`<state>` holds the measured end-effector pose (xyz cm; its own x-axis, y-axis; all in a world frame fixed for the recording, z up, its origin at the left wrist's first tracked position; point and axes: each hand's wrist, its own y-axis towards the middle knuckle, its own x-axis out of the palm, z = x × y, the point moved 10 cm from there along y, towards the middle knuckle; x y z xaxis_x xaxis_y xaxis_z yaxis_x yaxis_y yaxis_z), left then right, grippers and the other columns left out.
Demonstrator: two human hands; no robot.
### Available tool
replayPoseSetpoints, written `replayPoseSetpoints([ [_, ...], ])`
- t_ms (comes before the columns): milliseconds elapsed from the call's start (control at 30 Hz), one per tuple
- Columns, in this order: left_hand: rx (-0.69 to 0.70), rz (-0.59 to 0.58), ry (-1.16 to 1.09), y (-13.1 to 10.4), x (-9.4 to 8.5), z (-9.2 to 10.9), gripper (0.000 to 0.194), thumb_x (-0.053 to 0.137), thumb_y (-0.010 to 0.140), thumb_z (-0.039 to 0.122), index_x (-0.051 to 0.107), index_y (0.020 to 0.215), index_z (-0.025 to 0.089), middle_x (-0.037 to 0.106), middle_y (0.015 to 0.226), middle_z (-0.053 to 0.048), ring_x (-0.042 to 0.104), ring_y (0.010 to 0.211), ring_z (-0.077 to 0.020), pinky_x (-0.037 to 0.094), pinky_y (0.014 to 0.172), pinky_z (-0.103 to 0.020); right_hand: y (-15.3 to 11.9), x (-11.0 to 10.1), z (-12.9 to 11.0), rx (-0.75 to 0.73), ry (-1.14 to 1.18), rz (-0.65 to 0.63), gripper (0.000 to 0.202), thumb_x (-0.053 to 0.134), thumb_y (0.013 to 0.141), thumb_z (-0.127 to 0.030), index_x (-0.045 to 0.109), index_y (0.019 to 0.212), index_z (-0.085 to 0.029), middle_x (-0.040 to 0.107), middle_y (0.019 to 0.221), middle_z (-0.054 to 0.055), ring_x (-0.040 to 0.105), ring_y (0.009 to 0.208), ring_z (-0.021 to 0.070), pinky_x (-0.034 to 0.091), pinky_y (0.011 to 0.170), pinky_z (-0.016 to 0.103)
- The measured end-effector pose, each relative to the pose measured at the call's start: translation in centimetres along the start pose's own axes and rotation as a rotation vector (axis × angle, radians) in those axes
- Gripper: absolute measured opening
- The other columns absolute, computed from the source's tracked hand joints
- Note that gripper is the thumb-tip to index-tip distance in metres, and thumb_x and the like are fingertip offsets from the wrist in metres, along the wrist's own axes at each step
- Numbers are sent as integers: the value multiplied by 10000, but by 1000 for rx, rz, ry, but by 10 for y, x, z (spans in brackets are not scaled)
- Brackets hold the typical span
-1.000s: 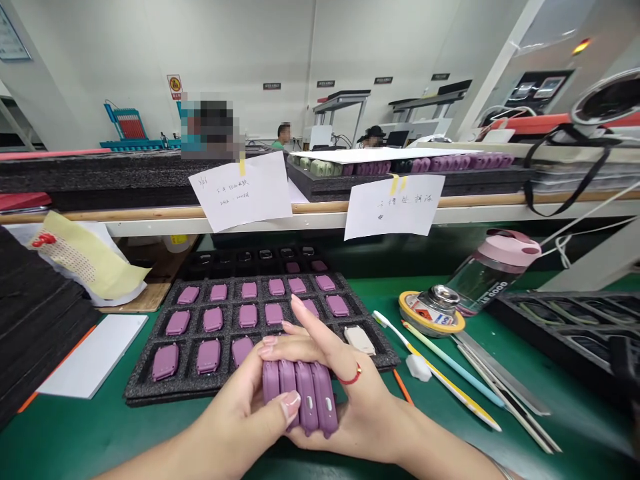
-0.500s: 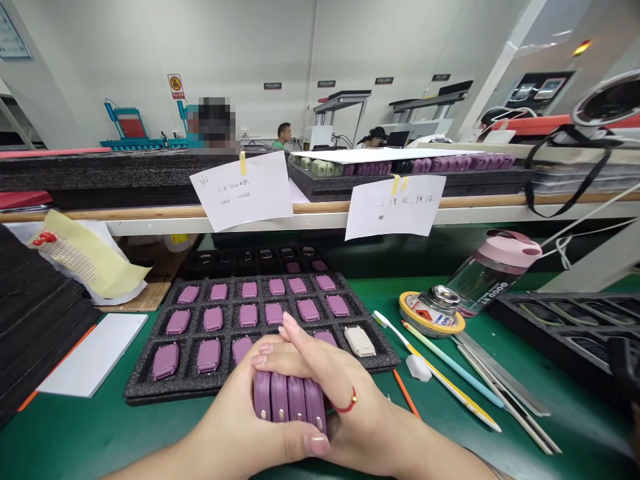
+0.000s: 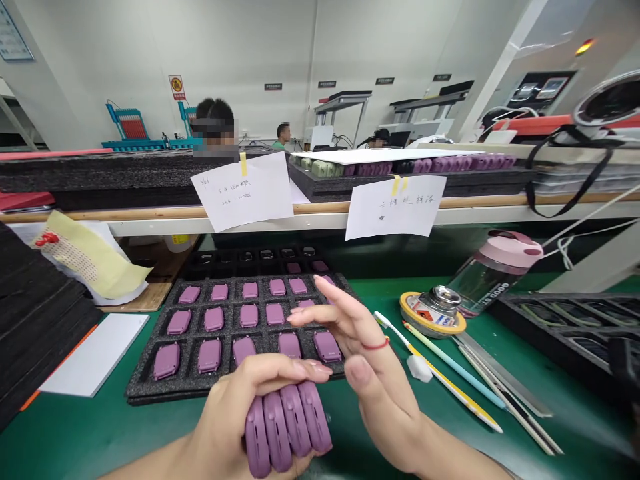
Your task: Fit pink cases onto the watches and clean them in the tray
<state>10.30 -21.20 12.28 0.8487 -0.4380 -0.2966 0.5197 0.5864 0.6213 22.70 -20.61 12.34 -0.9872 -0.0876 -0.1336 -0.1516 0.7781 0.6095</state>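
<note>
A row of several purple cases (image 3: 287, 428), standing side by side, is wrapped by my left hand (image 3: 240, 400) near the table's front edge. The fingers lie over their tops, and the thumb is hidden. To the right, my right hand (image 3: 375, 367) is raised with its fingers apart and nothing in it, clear of the row. Behind both hands, a black foam tray (image 3: 193, 393) carries rows of purple cases (image 3: 209, 355) in its pockets. My right hand covers part of the tray's right side.
A toothbrush (image 3: 440, 380), a light blue stick (image 3: 465, 370), metal strips (image 3: 505, 380), a yellow-rimmed tin (image 3: 433, 313) and a pink-lidded bottle (image 3: 493, 270) lie right. White card (image 3: 95, 353) is left. A shelf (image 3: 320, 220) with taped papers crosses behind; people sit beyond.
My right hand has let go of the row of cases, lifted and opened to the right. The row has tilted in my left hand, showing the cases' slotted sides.
</note>
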Motion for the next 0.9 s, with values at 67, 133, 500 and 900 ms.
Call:
replayPoseSetpoints([
  [67,56,-6,66,0,0,6,677,817,729,82,503,1290,295,753,1198,-69,709,1129,-216,550,993,-250,-1,-1,9,86,20,29,474,375,1049,-518,356,1499,-370,654,1183,7,596,1166,180,412,1095,355],
  [133,61,-18,115,0,1,8,689,812,724,62,496,1295,283,747,1215,-88,693,1158,-224,547,1003,-263,-1,4,14,144,12,-5,479,379,1042,-538,370,1489,-367,653,1178,12,591,1162,180,415,1084,359],
  [500,-52,7,140,-8,3,-10,599,756,802,77,482,1283,306,741,1212,-79,722,1097,-259,578,939,-337,-17,46,47,619,436,-315,869,604,819,-751,383,1474,-225,725,1105,93,644,1192,289,478,1055,487],
  [900,-24,34,136,-12,3,-19,767,691,857,129,337,1495,364,291,1640,-103,326,1477,-357,381,1139,-500,-16,40,41,449,245,-118,1209,918,589,-166,212,1562,-298,721,1161,62,698,1093,258,555,983,430],
])
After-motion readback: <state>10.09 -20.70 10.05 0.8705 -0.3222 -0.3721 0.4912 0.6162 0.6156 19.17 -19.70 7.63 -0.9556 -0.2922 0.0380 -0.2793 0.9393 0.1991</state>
